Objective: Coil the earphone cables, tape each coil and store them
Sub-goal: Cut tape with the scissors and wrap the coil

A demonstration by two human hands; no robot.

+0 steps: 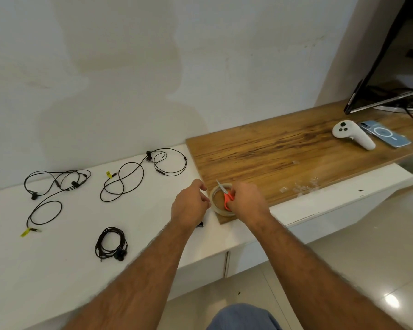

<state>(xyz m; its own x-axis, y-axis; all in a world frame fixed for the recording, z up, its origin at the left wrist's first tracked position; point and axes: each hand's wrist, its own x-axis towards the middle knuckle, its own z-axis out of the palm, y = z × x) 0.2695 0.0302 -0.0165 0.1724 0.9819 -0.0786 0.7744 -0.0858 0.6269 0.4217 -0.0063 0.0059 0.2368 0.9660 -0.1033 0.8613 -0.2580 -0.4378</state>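
My right hand (244,198) grips small orange-handled scissors (227,195), blades pointing up-left over a roll of clear tape (215,196) at the wooden board's near corner. My left hand (191,203) hovers just left of the roll with fingers curled; whether it pinches tape is unclear. A dark earphone piece (200,224) peeks out under my left wrist. One coiled black earphone (111,244) lies on the white counter. Two uncoiled black earphones lie further back, one at far left (53,186) and one in the middle (141,172).
The wooden board (284,151) lies on the white counter (57,270). Small clear tape scraps (301,186) lie near its front edge. A white controller (352,136), a phone case (385,135) and a monitor (386,67) stand at right.
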